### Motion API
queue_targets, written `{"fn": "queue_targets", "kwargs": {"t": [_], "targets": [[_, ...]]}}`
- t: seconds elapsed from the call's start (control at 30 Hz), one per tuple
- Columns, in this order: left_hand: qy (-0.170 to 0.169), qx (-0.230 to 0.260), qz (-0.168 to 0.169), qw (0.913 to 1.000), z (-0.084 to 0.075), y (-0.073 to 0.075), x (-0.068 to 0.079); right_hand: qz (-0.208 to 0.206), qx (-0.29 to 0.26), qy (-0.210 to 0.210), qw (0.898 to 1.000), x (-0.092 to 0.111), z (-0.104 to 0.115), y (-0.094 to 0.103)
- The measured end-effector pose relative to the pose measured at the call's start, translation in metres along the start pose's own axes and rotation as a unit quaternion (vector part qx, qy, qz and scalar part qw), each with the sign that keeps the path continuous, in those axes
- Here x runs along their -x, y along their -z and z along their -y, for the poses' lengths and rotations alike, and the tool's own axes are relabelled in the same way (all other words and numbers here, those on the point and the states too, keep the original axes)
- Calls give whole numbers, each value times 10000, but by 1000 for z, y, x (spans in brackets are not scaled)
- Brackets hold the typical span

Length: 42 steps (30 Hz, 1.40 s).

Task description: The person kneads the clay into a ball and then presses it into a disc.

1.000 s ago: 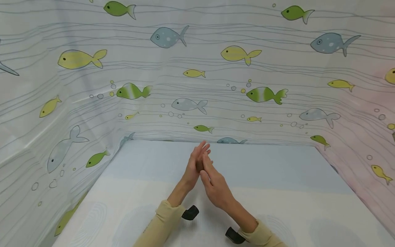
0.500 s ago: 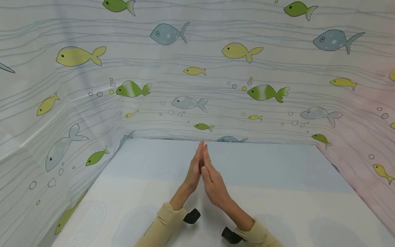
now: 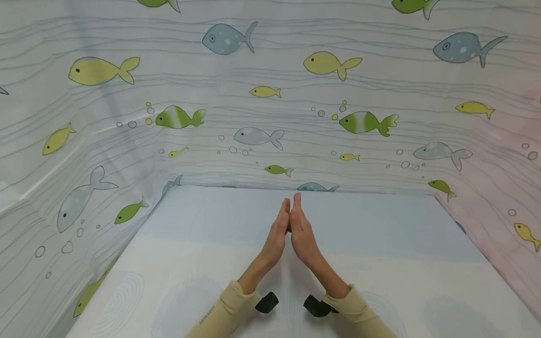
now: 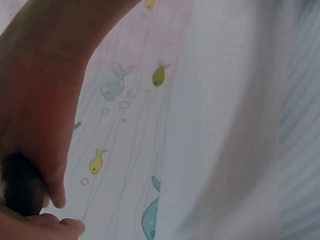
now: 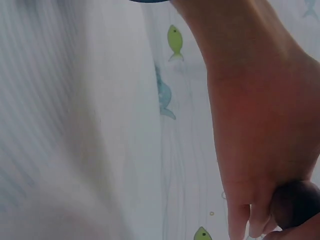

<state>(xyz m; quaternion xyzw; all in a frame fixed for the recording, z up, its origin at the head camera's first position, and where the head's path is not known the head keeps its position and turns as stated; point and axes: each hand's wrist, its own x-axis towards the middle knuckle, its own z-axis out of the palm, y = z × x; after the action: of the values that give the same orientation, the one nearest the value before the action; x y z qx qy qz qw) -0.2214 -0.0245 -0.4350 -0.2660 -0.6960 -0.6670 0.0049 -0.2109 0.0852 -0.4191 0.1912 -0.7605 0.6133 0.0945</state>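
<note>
A small dark ball (image 4: 21,184) sits between my two palms, rounded and blackish brown. In the head view only a sliver of it shows in the gap between the hands. My left hand (image 3: 275,237) presses on it from the left with fingers straight and pointing forward. Opposite, my right hand (image 3: 303,236) presses from the right, its fingers straight too and its fingertips slightly farther forward. The right wrist view shows the ball (image 5: 296,204) low at the right, with the left hand (image 5: 265,125) above it. Both hands are raised over the table's middle.
The table (image 3: 380,277) has a pale cover, bluish at the back and white in front. A curtain (image 3: 190,75) printed with fish encloses the back and sides. Black wrist devices (image 3: 267,303) stick out beneath both cream sleeves (image 3: 230,305).
Both hands have shifted to the right. My right hand has slid forward against the left, its fingertips now leading, and the earlier spread fingers have come together. The ball stays between the palms.
</note>
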Motion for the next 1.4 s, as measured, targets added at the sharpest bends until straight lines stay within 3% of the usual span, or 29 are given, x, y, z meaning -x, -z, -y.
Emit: {"fn": "queue_targets", "kwargs": {"t": [0.23, 0.37, 0.5, 0.9, 1.1, 1.3, 1.4], "targets": [[-175, 132, 235, 9995, -10, -14, 3, -291, -9, -152, 9995, -8, -5, 14], [-260, -59, 458, 9986, -20, -21, 7, -467, -63, -396, 9981, -10, -8, 24], [-284, -315, 418, 9982, -28, -21, 10, -380, -8, -422, 9984, -9, -8, 26], [-445, -214, 45, 9988, -42, 2, 9, -70, 136, 483, 9987, -2, 5, 2], [-538, -398, -279, 9974, -42, 16, 5, 275, 364, 542, 9975, 9, 15, -12], [-686, -132, -545, 9961, -47, 27, 0, 696, 100, 813, 9942, 27, 23, -29], [-781, -11, -526, 9956, -49, 30, -3, 678, -32, 1050, 9922, 33, 23, -35]]}}
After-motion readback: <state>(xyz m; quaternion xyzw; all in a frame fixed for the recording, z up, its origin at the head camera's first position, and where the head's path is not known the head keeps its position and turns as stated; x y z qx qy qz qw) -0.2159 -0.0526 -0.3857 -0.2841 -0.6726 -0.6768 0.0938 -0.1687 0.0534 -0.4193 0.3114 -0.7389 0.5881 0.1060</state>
